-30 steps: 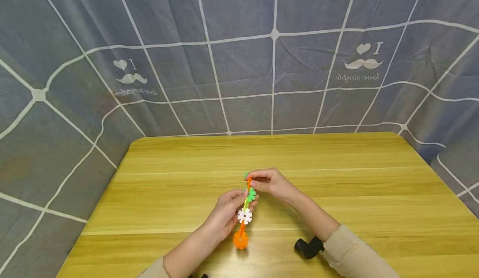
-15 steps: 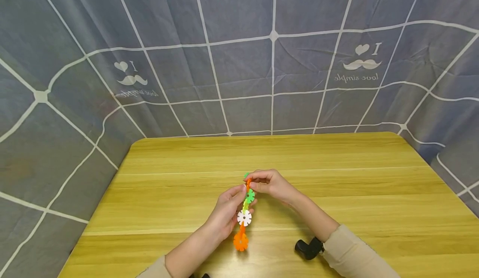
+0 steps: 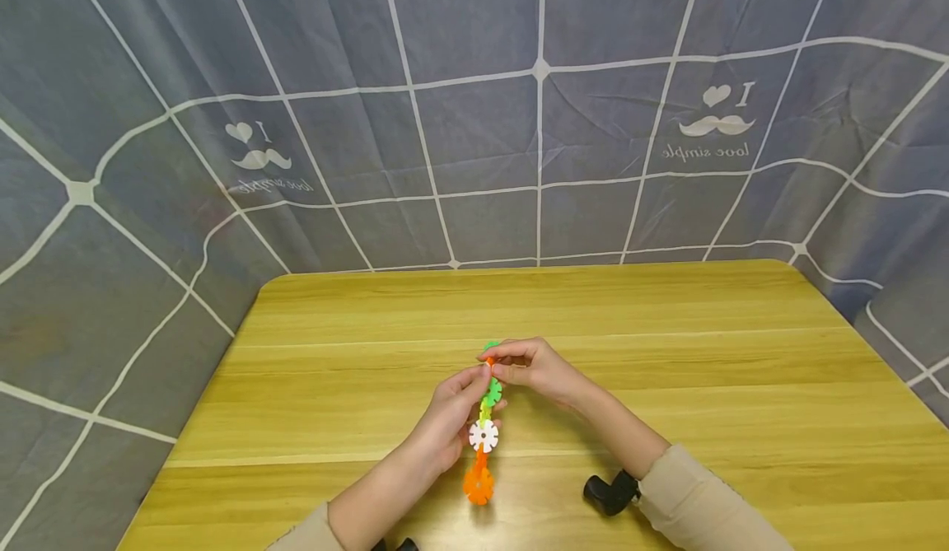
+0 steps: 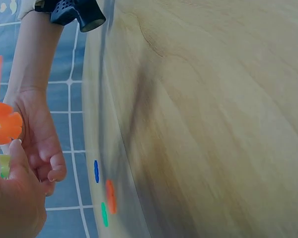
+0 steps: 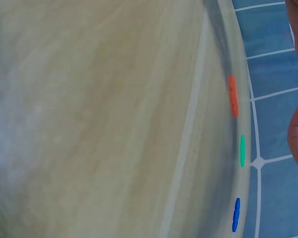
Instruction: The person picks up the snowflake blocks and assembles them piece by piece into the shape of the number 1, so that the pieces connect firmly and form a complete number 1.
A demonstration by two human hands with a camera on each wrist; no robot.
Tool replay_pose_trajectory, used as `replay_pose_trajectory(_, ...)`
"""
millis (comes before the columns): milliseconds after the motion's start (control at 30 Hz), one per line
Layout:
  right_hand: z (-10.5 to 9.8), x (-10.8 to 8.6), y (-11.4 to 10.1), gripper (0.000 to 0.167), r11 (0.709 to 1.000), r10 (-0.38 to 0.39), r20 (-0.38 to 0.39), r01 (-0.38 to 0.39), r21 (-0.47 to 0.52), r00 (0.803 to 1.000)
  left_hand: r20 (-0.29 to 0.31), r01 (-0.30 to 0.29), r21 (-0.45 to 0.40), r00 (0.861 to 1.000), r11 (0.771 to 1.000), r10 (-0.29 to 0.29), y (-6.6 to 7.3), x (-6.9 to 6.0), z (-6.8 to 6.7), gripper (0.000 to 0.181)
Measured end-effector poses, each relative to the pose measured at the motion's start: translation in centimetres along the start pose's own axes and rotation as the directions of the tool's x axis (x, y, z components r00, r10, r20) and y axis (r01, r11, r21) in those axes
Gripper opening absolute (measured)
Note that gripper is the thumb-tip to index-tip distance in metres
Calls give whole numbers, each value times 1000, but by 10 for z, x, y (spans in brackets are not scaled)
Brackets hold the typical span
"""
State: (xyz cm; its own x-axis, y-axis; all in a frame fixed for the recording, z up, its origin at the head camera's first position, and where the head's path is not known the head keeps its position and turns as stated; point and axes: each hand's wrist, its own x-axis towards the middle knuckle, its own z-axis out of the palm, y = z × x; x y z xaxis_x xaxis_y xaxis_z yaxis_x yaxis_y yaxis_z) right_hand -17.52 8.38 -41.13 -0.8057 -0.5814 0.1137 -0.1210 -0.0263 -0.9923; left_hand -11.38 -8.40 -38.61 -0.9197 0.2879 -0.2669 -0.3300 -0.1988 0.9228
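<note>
A chain of plastic snowflake discs hangs above the table, running down from green through yellow-green and white to orange. My left hand (image 3: 452,415) pinches its upper part by the green disc (image 3: 493,392). Below that hang the white disc (image 3: 483,436) and the lowest orange disc (image 3: 479,485). My right hand (image 3: 537,372) pinches another orange disc (image 3: 490,361) against the upper end. A further green disc (image 3: 491,344) shows just behind the right fingertips; how it joins is hidden. Both hands almost touch. In the left wrist view, an orange disc (image 4: 7,124) shows beside the fingers.
Loose discs stand out near one table edge in the right wrist view: orange (image 5: 233,96), green (image 5: 242,150) and blue (image 5: 236,215). A black wrist device (image 3: 611,493) sits by the right sleeve. A grey gridded curtain (image 3: 474,139) hangs behind the wooden table (image 3: 356,312).
The chain and the orange disc in the right hand have shifted slightly downward in the head view. More of the top green disc shows. Both hands keep their holds.
</note>
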Motion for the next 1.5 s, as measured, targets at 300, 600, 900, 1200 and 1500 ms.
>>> replay_pose_trajectory(300,-4,1,2,37,996,90,-59,-91,-25,994,-57,-8,-2,998,1000,7,-1,1,-10,50)
replay_pose_trajectory(600,-14,3,16,36,968,247,-139,-250,0,959,-86,-10,28,996,1000,13,-2,4,-24,53)
replay_pose_trajectory(900,-16,8,20,34,948,309,-126,-316,-44,943,-145,-6,-10,989,1000,5,2,5,-31,45)
replay_pose_trajectory(1200,-6,15,20,33,916,323,-147,-348,-200,935,-136,-18,-41,991,999,12,2,6,-34,45)
replay_pose_trajectory(1500,6,21,21,30,796,279,-179,-332,-506,943,-126,-20,-76,992,997,11,3,8,-34,42)
